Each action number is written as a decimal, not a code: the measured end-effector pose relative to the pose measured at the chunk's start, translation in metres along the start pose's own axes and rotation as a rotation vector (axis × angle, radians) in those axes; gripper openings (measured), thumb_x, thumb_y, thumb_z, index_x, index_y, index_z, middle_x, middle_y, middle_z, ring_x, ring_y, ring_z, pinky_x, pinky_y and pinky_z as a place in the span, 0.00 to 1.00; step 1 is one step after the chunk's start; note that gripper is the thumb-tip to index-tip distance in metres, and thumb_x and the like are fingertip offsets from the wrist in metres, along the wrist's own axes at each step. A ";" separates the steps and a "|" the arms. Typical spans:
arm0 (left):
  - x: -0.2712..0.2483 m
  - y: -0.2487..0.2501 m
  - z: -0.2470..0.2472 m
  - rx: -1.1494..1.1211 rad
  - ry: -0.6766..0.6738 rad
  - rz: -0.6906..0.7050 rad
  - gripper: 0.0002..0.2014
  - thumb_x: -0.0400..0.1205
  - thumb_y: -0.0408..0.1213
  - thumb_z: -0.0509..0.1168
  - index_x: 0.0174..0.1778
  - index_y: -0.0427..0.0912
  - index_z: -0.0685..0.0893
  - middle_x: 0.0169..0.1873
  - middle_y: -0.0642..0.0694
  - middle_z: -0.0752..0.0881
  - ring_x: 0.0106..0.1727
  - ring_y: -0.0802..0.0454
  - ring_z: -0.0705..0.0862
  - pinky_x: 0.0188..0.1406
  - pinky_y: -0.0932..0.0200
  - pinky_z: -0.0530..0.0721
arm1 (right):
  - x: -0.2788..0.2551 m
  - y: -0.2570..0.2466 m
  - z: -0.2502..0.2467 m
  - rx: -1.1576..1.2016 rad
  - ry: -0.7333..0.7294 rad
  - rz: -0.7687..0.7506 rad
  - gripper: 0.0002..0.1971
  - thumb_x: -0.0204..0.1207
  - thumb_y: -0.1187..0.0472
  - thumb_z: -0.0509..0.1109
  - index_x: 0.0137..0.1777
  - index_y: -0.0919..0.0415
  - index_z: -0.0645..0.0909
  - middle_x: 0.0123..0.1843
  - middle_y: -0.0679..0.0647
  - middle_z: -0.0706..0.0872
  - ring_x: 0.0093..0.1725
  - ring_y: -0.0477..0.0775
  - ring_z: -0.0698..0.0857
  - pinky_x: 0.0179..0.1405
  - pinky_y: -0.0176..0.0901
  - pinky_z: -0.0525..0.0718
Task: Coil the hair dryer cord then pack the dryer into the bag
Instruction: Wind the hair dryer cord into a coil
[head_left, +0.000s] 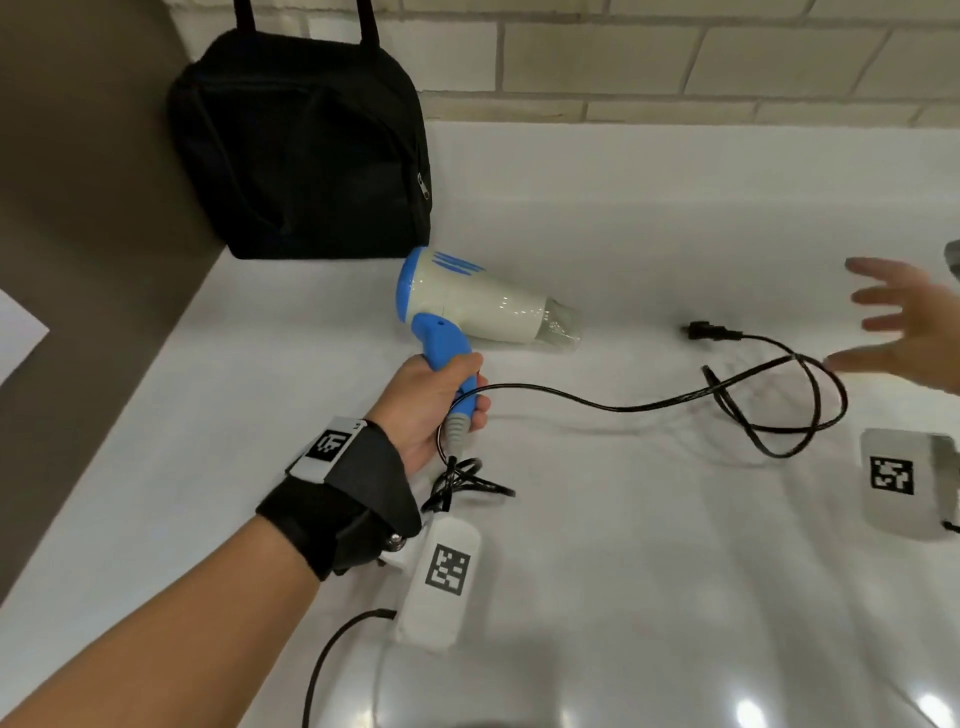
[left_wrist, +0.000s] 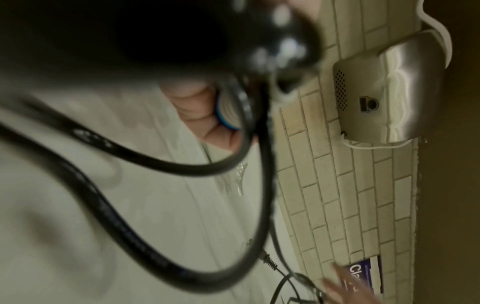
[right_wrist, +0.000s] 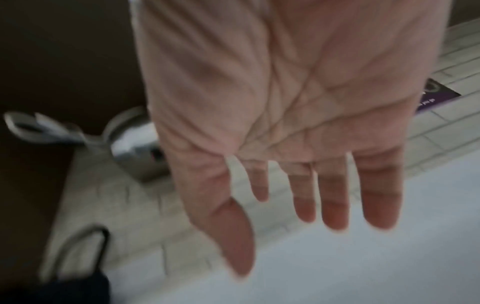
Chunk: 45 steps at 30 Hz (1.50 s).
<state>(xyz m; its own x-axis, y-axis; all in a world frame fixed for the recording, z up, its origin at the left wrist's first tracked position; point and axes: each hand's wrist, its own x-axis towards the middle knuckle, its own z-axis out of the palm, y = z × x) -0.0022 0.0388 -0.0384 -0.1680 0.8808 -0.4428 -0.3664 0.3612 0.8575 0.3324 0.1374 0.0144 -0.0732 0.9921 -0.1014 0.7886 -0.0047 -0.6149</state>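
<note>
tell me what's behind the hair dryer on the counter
Directly behind the hair dryer stands the black bag, upright against the tiled wall. Its zipper looks closed, so what is inside cannot be seen.

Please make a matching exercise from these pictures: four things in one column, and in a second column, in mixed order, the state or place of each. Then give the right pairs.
Things:
1. dryer
2. bag
3. plug
4. right hand

States or places:
A. empty, fingers spread, above the counter
B. lying on the counter at the loose end of the cord, near the right hand
C. on its side, handle in the grip of the left hand
D. upright in the corner, against the wall

Pairs: 1-C, 2-D, 3-B, 4-A
</note>
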 end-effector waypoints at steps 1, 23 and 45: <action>0.000 -0.001 0.001 -0.015 0.005 0.004 0.08 0.80 0.33 0.60 0.36 0.37 0.74 0.30 0.44 0.74 0.16 0.60 0.77 0.16 0.69 0.78 | -0.006 -0.010 -0.006 0.047 0.090 -0.111 0.38 0.49 0.55 0.85 0.43 0.13 0.67 0.63 0.52 0.74 0.60 0.52 0.77 0.59 0.51 0.78; 0.002 -0.002 0.012 -0.267 0.144 0.005 0.10 0.80 0.34 0.61 0.33 0.36 0.74 0.30 0.44 0.75 0.23 0.57 0.76 0.16 0.68 0.78 | -0.110 -0.101 0.112 -0.226 -0.870 -0.697 0.08 0.76 0.48 0.63 0.49 0.46 0.82 0.42 0.45 0.89 0.38 0.40 0.83 0.43 0.33 0.78; -0.024 0.035 0.023 -0.848 -0.011 0.106 0.09 0.81 0.35 0.60 0.35 0.37 0.74 0.29 0.44 0.76 0.16 0.58 0.76 0.16 0.71 0.77 | -0.075 -0.094 0.144 0.012 -0.746 -0.224 0.18 0.78 0.66 0.57 0.30 0.49 0.79 0.25 0.51 0.79 0.16 0.43 0.75 0.17 0.32 0.74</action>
<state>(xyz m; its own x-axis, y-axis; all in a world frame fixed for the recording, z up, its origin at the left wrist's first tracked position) 0.0098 0.0372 0.0086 -0.2328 0.9017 -0.3644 -0.9108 -0.0708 0.4066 0.1762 0.0456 -0.0330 -0.6250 0.6230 -0.4704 0.7000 0.1805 -0.6909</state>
